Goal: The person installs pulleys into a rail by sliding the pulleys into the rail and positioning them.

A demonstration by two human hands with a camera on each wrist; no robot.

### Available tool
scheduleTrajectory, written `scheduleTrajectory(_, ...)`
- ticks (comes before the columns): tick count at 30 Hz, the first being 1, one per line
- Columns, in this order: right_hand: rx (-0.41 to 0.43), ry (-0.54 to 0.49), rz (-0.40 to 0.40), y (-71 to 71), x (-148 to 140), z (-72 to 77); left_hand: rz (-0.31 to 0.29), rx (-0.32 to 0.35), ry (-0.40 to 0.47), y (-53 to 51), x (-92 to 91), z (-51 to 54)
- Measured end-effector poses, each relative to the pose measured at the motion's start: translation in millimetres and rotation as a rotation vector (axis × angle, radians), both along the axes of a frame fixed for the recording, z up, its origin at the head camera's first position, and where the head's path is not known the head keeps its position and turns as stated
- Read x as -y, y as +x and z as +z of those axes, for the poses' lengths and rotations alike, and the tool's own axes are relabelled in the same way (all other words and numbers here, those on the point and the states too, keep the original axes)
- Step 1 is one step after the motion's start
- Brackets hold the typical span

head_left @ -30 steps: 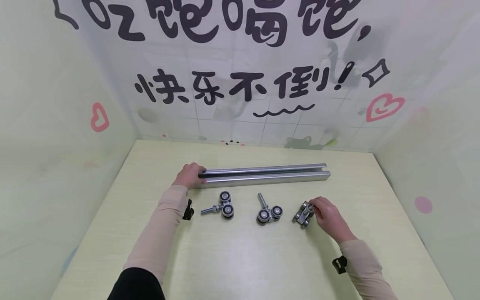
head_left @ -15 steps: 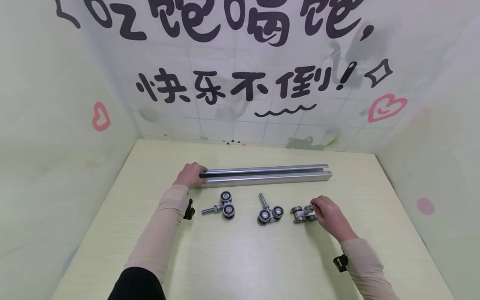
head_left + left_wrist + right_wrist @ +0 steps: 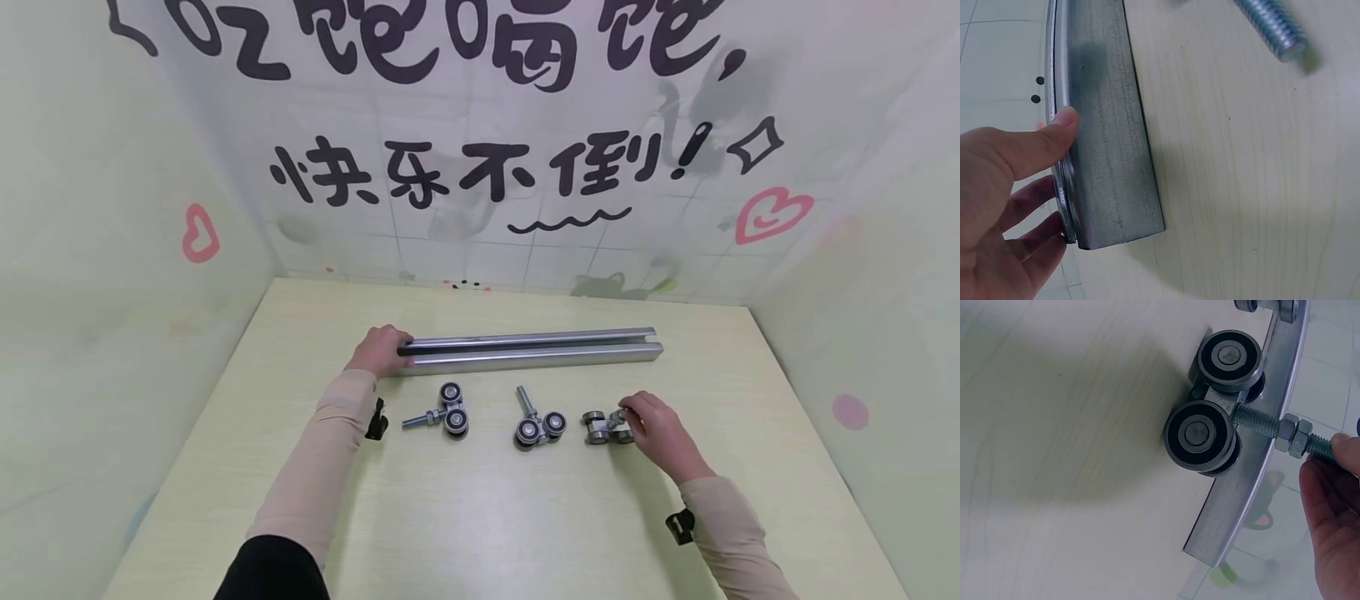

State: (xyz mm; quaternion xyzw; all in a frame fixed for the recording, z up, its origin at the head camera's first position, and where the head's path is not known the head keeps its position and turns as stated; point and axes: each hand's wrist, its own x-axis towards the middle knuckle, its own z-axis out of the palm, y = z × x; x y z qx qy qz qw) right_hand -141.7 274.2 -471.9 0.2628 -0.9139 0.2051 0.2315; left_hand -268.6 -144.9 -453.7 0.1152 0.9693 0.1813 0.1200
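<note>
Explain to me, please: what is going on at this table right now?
A person's left hand grips the left end of a long, silver-grey metal channel rail lying on the pale wood-grain table. The right hand pinches the threaded bolt of a silver metal trolley with four round wheels. A second such trolley and a third lie between the hands, untouched. All three trolleys are outside the rail.
</note>
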Motion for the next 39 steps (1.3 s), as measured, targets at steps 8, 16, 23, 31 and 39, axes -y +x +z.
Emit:
scheduleTrajectory(8,0.012,-0.032,-0.027,1.3,1.3,-1.3,0.002,-0.001,0.015,-0.4,1.0,-1.3)
scheduleTrajectory(16,0.017,-0.023,-0.021,-1.4,2.0,0.3,0.012,0.002,0.015,-1.7,1.5,-2.5)
scheduleTrajectory(23,0.002,0.014,-0.015,-3.5,2.2,5.0,0.01,0.0,0.018,-1.2,1.4,-2.5)
scheduleTrajectory(31,0.049,0.025,-0.039,-6.5,-1.2,10.5,0.024,0.028,0.018,0.0,0.5,-1.3)
scheduleTrajectory(39,0.082,0.031,-0.082,-19.4,-14.6,14.7,0.023,0.033,0.02,0.8,0.6,-0.1)
